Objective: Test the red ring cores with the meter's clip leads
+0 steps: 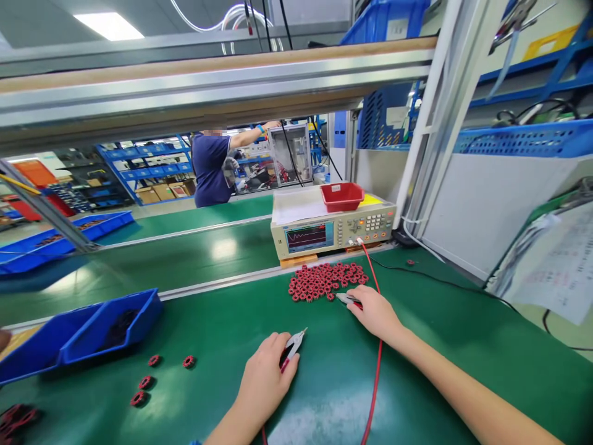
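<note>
My left hand (266, 377) is closed around a grey and red test clip (293, 347), whose pointed tip sticks out over the green mat. A similar test clip (345, 299) is in my right hand (376, 312), its tip beside the nearest of the small red and black toothed rings. Several of these rings (319, 281) lie in a pile in front of the tester. More loose rings (147, 382) sit on the mat to the left of my left hand. A red cable (377, 364) runs from the tester down past my right wrist.
The bench tester (333, 228) with a lit screen carries a red tray (343, 196) on top. Blue bins (111, 327) stand at the left, one with dark parts inside. A metal shelf beam (208, 80) crosses above. Beyond the bench stands another person (212, 170).
</note>
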The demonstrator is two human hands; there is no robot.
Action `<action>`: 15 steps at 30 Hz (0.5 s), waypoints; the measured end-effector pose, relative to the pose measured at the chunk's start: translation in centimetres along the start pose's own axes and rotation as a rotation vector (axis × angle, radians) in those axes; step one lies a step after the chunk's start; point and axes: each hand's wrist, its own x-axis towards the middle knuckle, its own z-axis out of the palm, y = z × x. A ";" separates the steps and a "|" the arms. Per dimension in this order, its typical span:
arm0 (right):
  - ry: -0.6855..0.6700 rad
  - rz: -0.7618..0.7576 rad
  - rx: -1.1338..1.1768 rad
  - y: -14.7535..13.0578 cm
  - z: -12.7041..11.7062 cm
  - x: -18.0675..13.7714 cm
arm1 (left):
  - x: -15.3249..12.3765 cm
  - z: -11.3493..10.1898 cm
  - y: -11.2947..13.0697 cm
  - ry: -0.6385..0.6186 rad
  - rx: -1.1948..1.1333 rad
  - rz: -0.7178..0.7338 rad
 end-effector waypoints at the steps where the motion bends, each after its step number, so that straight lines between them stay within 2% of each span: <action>1: -0.009 -0.023 0.013 -0.2 0.0 -0.1 | 0.1 -0.1 -0.5 0.017 0.038 -0.002; 5: -0.050 -0.102 0.057 -0.4 -0.1 -1.0 | 1.0 -0.9 -3.2 0.112 0.168 -0.104; 8: -0.021 -0.045 0.033 0.5 -0.5 -1.3 | 1.5 -1.3 -4.8 0.180 0.206 -0.151; 12: 0.082 0.051 -0.042 1.1 -1.1 -1.4 | 1.6 -1.3 -5.2 0.214 0.198 -0.114; 15: 0.127 -0.013 0.013 -0.3 -0.7 -1.9 | 1.5 -0.9 -4.6 0.291 0.108 -0.017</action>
